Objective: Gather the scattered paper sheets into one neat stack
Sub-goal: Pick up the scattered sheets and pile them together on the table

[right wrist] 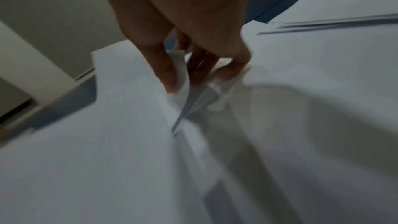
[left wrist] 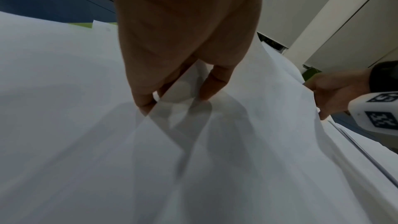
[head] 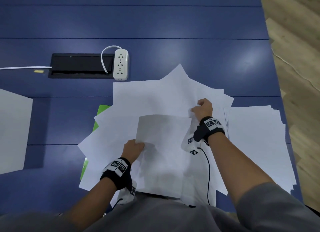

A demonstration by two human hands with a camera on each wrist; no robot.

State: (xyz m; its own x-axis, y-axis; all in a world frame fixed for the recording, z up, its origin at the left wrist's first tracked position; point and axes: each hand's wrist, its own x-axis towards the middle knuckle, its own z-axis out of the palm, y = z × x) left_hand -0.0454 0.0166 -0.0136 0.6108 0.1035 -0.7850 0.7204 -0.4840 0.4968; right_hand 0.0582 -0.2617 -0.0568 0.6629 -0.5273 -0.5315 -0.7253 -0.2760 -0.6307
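Several white paper sheets (head: 155, 98) lie fanned out and overlapping on the blue table (head: 155, 24). One lifted sheet (head: 162, 136) is raised over the pile, bowed between both hands. My left hand (head: 133, 149) pinches its left edge; the left wrist view shows the thumb and fingers (left wrist: 146, 105) closed on the paper (left wrist: 86, 142). My right hand (head: 203, 108) pinches the sheet's upper right corner, with fingers (right wrist: 170, 81) crumpling the paper (right wrist: 107, 142). A thicker, roughly squared stack (head: 256, 145) lies at the right.
A single sheet (head: 13, 128) lies apart at the far left. A green folder (head: 102, 110) peeks out under the pile's left side. A white power strip (head: 120, 66) and a black cable hatch (head: 81, 65) sit behind. The table's right edge (head: 277, 76) borders wooden floor.
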